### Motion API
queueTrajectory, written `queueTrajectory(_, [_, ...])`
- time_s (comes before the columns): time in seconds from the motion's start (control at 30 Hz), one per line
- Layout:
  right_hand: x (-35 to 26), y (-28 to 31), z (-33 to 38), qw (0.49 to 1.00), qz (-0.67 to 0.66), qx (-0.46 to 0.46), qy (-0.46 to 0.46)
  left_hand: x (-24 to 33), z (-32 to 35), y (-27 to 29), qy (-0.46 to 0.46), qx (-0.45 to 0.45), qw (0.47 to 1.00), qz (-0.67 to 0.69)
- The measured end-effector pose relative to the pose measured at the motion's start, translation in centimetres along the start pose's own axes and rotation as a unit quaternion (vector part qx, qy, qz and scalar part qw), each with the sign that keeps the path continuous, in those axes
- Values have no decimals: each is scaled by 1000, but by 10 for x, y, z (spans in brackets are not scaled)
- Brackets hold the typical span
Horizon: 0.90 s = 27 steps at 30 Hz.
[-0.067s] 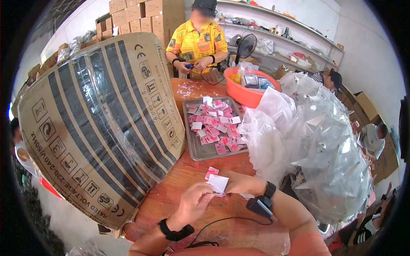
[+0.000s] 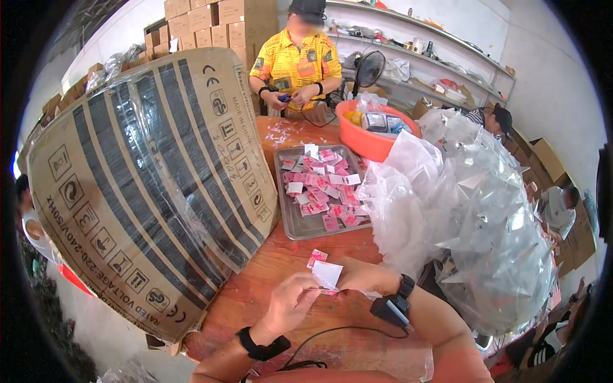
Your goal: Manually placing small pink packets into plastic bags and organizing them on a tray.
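Got both hands low over the wooden table (image 2: pixel 268 274), my left hand (image 2: pixel 290 305) and my right hand (image 2: pixel 357 276) both pinched shut on the same small white packet (image 2: pixel 327 274) (there's a pink card (image 2: pixel 316 257) poking out just behind it). Right past that sits the metal tray (image 2: pixel 294 226) full of pink and white packets, with a huge heap of clear plastic bags (image 2: pixel 472 217) on my right and a wrapped cardboard box (image 2: pixel 140 185) leaning on my left.

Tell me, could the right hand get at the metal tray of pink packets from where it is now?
Probably yes. The right hand holds a white packet just short of the metal tray, with only bare table between. The clear-bag heap crowds the tray's right edge.
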State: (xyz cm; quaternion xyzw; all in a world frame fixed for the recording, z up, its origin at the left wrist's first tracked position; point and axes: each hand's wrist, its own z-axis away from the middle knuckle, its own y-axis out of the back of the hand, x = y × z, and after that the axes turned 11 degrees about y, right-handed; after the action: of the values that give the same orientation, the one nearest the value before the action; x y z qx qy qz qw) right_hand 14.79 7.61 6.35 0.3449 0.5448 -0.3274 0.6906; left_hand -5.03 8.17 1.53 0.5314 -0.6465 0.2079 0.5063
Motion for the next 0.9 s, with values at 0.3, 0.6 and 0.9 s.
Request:
queueTrajectory(0.3, [12,-17,8,947,-75,279,143,-8,3,-5,85,19,995,49])
queueTrajectory(0.6, [12,-29,-1,884,199,367,209,15,-12,4,-65,128,976,-165])
queueTrajectory(0.9, [3,-30,0,911,130,341,192,-5,-6,9,28,45,994,-100])
